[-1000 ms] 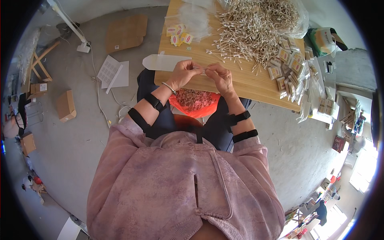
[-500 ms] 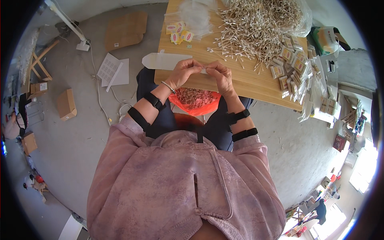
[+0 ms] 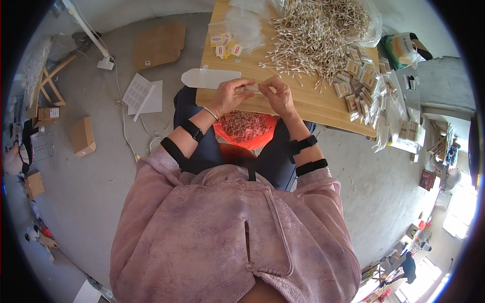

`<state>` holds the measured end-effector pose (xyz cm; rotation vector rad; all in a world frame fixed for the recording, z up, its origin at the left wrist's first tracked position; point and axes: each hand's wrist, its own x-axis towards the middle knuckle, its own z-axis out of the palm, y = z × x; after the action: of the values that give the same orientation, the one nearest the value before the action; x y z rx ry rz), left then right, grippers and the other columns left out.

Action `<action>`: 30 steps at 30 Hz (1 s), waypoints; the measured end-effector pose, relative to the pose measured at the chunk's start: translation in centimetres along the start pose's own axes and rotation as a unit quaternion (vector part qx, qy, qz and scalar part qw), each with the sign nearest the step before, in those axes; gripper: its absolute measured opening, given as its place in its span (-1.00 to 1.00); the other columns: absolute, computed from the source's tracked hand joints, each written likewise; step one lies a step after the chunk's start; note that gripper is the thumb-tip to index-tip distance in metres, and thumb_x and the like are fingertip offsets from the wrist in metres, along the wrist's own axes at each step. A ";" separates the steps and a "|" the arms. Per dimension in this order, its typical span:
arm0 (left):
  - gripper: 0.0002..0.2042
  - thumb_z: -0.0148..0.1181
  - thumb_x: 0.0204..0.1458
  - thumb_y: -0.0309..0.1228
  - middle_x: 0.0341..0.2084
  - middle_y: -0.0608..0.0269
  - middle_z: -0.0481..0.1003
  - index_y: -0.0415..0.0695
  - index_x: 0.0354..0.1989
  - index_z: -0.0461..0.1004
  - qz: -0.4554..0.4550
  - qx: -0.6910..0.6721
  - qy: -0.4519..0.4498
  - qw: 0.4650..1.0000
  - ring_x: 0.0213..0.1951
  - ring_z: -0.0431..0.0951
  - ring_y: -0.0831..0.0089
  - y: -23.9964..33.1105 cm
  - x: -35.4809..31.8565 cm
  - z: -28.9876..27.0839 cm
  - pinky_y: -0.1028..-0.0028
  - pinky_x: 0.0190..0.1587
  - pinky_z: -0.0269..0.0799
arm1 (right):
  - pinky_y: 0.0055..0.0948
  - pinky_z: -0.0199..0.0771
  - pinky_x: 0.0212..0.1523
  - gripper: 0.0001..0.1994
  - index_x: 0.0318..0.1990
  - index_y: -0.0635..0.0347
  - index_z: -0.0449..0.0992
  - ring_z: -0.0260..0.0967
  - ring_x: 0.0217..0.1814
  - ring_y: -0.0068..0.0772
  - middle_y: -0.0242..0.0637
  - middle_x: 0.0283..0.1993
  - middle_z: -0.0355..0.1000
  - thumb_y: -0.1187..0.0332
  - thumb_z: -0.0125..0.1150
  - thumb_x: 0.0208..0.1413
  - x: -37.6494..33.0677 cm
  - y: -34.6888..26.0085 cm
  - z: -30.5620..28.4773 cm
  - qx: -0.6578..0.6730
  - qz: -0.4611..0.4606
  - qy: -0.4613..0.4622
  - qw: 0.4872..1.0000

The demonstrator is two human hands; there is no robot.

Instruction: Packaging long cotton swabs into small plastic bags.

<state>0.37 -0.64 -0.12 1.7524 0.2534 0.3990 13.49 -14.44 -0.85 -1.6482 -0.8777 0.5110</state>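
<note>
A pale strip (image 3: 209, 78) sticks out past the left edge of the desk (image 3: 308, 103). The left hand (image 3: 233, 96) pinches a small pale piece (image 3: 251, 88) — mostly hidden by fingers, its kind unclear — above the desk's near edge. The red bag (image 3: 252, 141) below is partly covered by that edge. The right hand (image 3: 277, 96) has bunched fingertips at the piece (whether gripping, I cannot tell). Beyond, the upper border crops the cotton-swab heap (image 3: 318, 40).
</note>
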 end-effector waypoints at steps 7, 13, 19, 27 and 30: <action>-0.76 0.28 -0.18 -0.57 -0.31 0.14 0.54 -0.22 -0.27 0.52 0.113 0.193 0.053 0.973 -0.26 0.56 0.33 0.5 0.3 -0.1 0.50 -0.20 0.47 | -0.33 0.35 -0.15 -0.87 -0.38 0.19 0.51 0.36 -0.23 -0.20 -0.28 -0.34 0.46 0.47 0.28 -0.15 0.1 -1.8 0.0 -0.166 -0.144 0.022 0.975; -0.85 0.26 -0.15 -0.54 -0.35 0.14 0.54 -0.21 -0.35 0.51 0.044 0.164 0.059 0.984 -0.29 0.56 0.32 1.5 0.6 0.2 0.46 -0.24 0.47 | -0.33 0.41 -0.14 -0.80 -0.27 0.15 0.54 0.40 -0.17 -0.18 -0.27 -0.27 0.49 0.48 0.27 -0.14 -0.3 -2.2 0.2 -0.135 -0.131 -0.001 0.982; -0.86 0.27 -0.21 -0.49 -0.45 0.17 0.52 -0.15 -0.41 0.51 0.101 0.222 0.074 0.967 -0.32 0.53 0.22 1.5 0.6 0.3 0.37 -0.26 0.44 | -0.35 0.44 -0.19 -0.86 -0.32 0.14 0.54 0.44 -0.20 -0.21 -0.28 -0.28 0.51 0.47 0.25 -0.11 -0.2 -2.2 0.4 -0.196 -0.186 0.019 0.963; -0.88 0.24 -0.21 -0.48 -0.38 0.39 0.55 -0.05 -0.43 0.54 0.253 0.361 0.141 0.887 -0.23 0.51 0.41 1.1 1.0 0.1 0.39 -0.16 0.42 | -0.41 0.46 -0.22 -0.81 -0.30 0.08 0.53 0.46 -0.20 -0.34 -0.36 -0.22 0.50 0.45 0.18 -0.15 -0.3 -2.2 0.7 -0.364 -0.281 0.060 0.886; -0.84 0.23 -0.23 -0.48 -0.32 0.47 0.52 -0.04 -0.39 0.55 0.245 0.418 0.139 0.863 -0.19 0.45 0.46 1.5 0.7 0.3 0.38 -0.12 0.37 | -0.41 0.46 -0.21 -0.78 -0.26 0.10 0.50 0.46 -0.16 -0.35 -0.34 -0.17 0.48 0.43 0.12 -0.15 0.1 -1.8 0.9 -0.414 -0.301 0.055 0.857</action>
<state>1.05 -0.94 1.42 2.6277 0.1907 1.0311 12.45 -13.64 0.66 -1.9713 -1.5798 -0.4751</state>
